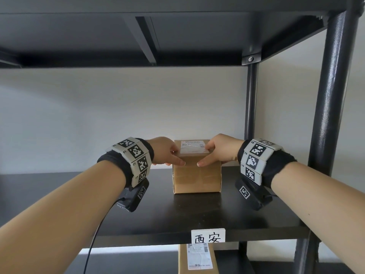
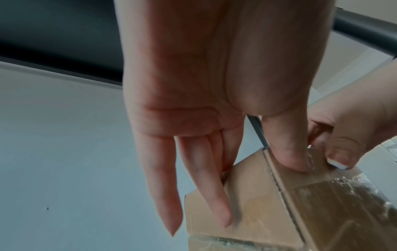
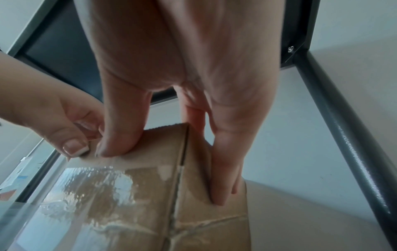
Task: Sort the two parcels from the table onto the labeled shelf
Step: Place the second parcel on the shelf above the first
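A brown cardboard parcel point(image 1: 196, 178) with a white shipping label on top stands on the black shelf board point(image 1: 138, 204), above a white tag with handwritten characters point(image 1: 208, 236). My left hand point(image 1: 176, 158) grips its upper left corner, thumb point(image 2: 294, 158) on the front face and fingers point(image 2: 214, 195) along the left side. My right hand point(image 1: 205, 156) grips the upper right corner the same way, thumb point(image 3: 116, 144) on the front and fingers point(image 3: 223, 178) down the right side. A second labeled parcel point(image 1: 197, 260) sits on the shelf level below.
The upper shelf board point(image 1: 138, 36) hangs well above the parcel. A thick black post point(image 1: 333, 95) stands at the front right and a thinner one point(image 1: 251, 99) at the back right. A white wall lies behind. A cable point(image 1: 94, 238) hangs from my left wrist.
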The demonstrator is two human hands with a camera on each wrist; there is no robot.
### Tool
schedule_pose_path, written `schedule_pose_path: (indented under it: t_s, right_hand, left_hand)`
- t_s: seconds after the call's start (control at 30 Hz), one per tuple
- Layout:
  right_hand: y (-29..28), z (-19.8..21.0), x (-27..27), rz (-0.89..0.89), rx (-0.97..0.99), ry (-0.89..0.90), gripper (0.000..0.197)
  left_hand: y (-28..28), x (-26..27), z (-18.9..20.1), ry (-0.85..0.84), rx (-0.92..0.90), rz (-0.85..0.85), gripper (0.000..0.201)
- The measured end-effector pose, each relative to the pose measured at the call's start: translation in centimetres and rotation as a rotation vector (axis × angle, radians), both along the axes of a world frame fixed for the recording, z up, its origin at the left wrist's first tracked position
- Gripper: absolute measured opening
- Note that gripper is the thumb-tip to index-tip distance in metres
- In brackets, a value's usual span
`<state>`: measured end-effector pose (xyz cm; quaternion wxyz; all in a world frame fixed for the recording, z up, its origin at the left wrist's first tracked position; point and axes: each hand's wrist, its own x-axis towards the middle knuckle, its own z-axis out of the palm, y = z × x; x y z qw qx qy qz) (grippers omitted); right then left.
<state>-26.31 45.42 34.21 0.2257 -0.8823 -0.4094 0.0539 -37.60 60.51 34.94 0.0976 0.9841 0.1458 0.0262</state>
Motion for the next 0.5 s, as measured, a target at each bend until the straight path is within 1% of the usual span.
schedule_pose_path:
  t_s: [0.13,0.23,0.33,0.4,0.5]
  right_hand:
    - [0.09,-0.11,0.16,-0.005,0.032,0.037,0.037]
    - [0.15,-0.18,0.19,0.002,0.041,0.053,0.031]
    - [0.21,-0.19,0.06,-0.011,0.028,0.025,0.032]
    - [0.22,-0.27,-0.18,-0.036,0.026,0.009,0.038]
    - [0.41,-0.69,0.13,-0.046,0.026,0.007,0.040]
  left_hand:
    - [-0.01,-0.05,-0.10,0.007,-0.003,0.001,0.051]
    - [-0.14,-0.09,-0.17,-0.001,-0.005,0.003,0.050]
    - [-0.26,-0.20,-0.26,-0.004,-0.002,0.012,0.048]
    - [-0.34,-0.28,-0.39,-0.005,-0.008,0.022,0.047]
    - [-0.62,-0.42,-0.76,-0.020,0.004,0.014,0.043]
